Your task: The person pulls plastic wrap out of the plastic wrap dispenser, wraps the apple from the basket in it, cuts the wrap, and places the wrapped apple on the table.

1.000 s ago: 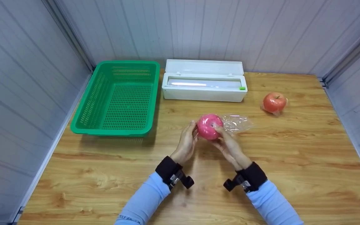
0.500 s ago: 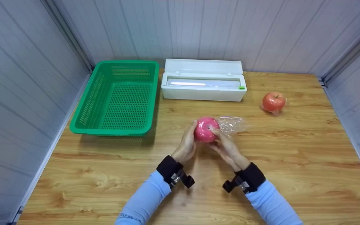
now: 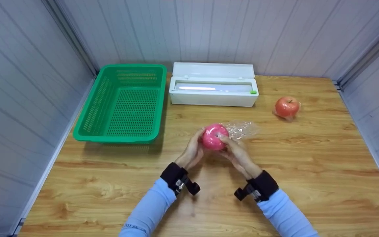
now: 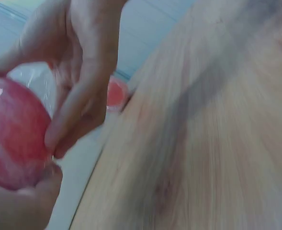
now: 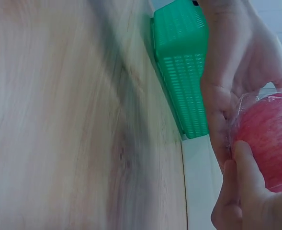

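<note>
A pink-red apple with clear plastic film over it is held between both hands above the table. My left hand grips its left side, the fingers curled round it. From the right, my right hand holds it, with the thumb on top near the stem hollow. Loose film trails off behind the apple to the right. In the right wrist view, film lies tight and shiny over the apple, bunched beside the left palm. Fingertips of both hands meet under the apple in the left wrist view.
A green basket stands at the back left. Behind the hands is a white cling film box, lid up, with a roll inside and a green slider. A second red apple, wrapped in film, sits on the table at the right. Panel walls surround the table.
Both hands have brought the apple slightly left and nearer the person. The loose film has shifted left with it and looks more crumpled. The basket, box and second apple have stayed put.
</note>
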Tool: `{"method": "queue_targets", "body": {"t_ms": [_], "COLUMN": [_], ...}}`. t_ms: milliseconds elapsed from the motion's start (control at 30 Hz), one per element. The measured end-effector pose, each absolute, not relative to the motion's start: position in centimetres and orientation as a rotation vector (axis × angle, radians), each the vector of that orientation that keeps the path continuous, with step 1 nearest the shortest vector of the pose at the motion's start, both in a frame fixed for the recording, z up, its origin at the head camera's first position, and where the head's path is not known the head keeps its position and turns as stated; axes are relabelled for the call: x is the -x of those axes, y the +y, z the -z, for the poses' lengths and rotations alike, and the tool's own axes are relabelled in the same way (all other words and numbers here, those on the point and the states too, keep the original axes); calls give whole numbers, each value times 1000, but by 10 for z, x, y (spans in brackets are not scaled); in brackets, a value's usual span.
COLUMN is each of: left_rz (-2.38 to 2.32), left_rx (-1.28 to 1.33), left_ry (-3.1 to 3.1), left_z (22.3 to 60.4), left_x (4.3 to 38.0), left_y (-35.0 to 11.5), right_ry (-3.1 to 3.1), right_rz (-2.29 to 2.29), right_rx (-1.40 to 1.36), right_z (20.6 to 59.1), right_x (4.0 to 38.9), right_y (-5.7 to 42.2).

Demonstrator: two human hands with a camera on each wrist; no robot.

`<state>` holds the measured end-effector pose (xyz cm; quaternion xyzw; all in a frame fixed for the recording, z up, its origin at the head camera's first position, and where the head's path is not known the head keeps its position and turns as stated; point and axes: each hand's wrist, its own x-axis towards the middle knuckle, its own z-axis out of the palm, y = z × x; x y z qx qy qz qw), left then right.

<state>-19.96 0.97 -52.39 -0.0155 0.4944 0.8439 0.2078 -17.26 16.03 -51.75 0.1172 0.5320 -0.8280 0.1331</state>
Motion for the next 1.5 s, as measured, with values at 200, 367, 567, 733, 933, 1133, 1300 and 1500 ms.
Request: {"method": "queue_targets", "body": {"t_ms": [200, 367, 567, 733, 933, 1133, 1300, 1500], "left_rz": [-2317, -2272, -2268, -2231, -2199, -2159, -2135, -2110], "left_rx": [-71, 22, 92, 31, -24, -33, -60, -74], "left_ry": [1381, 1565, 1572, 1579, 1575, 1577, 1613, 1630], "left_z": [526, 525, 522, 525, 526, 527, 523, 517], "left_x": [196, 192, 188, 184, 183, 180, 179, 178], "left_y": [3, -1, -22, -38, -42, -47, -48, -48], "right_ry": [1545, 1586, 1610, 2036, 2459, 2365, 2218, 2196], "right_rz": [2442, 2389, 2503, 2339, 1918, 2077, 2172, 1920], "right_rx": [-344, -244, -298, -289, -134, -190, -195, -12], "right_z": [519, 520, 521, 510, 503, 497, 494, 499], "right_x": [171, 166, 164, 173, 185, 192, 195, 194], "right_y": [156, 159, 186, 209, 214, 220, 229, 245]}}
